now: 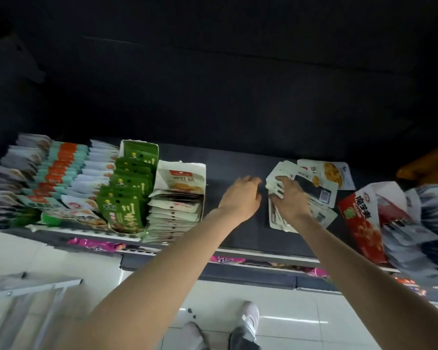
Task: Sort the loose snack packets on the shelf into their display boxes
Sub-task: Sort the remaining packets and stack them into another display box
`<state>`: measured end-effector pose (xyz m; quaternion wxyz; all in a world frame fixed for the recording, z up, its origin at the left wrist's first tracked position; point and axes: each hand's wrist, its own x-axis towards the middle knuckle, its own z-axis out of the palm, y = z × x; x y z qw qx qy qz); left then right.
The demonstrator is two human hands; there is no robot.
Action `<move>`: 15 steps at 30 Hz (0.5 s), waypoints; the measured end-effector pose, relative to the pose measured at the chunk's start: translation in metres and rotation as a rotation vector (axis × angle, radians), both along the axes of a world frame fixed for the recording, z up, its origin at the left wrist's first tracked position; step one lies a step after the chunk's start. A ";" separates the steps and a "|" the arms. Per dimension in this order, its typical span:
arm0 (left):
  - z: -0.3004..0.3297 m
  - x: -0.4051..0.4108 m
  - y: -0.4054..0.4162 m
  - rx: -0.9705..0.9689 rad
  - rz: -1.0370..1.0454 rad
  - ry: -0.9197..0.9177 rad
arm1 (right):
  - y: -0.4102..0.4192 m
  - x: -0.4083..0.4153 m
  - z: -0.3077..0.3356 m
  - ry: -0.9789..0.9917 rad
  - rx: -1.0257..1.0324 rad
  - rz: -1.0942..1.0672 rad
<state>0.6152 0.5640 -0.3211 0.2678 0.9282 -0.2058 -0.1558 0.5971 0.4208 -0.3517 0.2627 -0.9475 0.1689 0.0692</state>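
Observation:
Loose white snack packets [321,188] lie scattered on the dark shelf [238,223] right of centre. My right hand [290,199] grips a small stack of these white packets [276,181], its fingers curled over them. My left hand [243,197] hovers just left of that stack, fingers loosely bent and holding nothing. A white display box [181,198] filled with matching white packets stands to the left of my left hand. Beside it stands a green display box [128,193] of green packets.
More rows of packets in orange, teal and white [53,178] fill the shelf's left end. A red display box [362,223] and blurred packets [420,223] sit at the right. Lower shelves with pink packets [96,245] run below. A metal frame [23,294] stands on the tiled floor.

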 end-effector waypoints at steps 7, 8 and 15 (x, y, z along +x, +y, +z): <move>-0.068 0.022 -0.012 0.293 0.108 0.281 | -0.055 0.016 -0.036 0.226 -0.239 0.008; -0.074 0.023 -0.012 0.316 0.106 0.302 | -0.056 0.016 -0.041 0.218 -0.297 0.026; -0.088 0.016 -0.002 0.312 0.061 0.302 | -0.021 -0.001 -0.042 0.057 -0.759 0.421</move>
